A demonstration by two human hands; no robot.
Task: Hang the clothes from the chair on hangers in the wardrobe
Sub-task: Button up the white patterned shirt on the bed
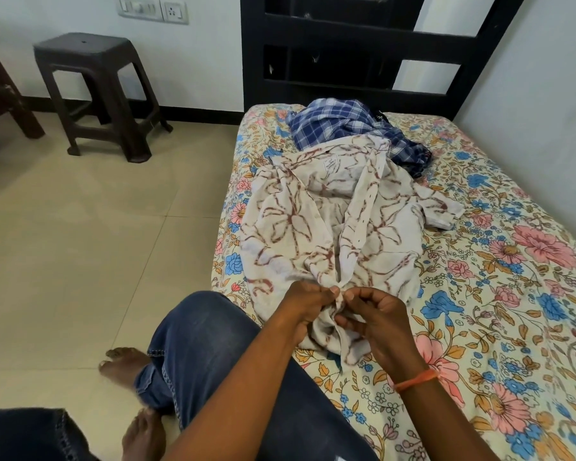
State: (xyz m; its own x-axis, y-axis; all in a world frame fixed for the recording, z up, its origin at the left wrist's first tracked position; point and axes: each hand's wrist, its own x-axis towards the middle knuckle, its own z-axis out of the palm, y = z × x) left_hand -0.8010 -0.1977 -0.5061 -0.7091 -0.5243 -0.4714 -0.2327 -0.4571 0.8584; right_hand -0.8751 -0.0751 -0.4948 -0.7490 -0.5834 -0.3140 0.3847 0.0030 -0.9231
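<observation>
Between both hands' fingers [338, 319]: white shirt [333, 214] hem, pinched.

1. A small white rectangular neck label [331, 163] is sitting inside the collar of the cream shirt with a brown branching print [316, 221]; lines of dark print are showing on it, too small to read.
2. A black tag with pale marks [380, 117] is lying at the edge of the blue-and-white checked garment [340, 123]; the marks are not resolving into readable characters.
</observation>
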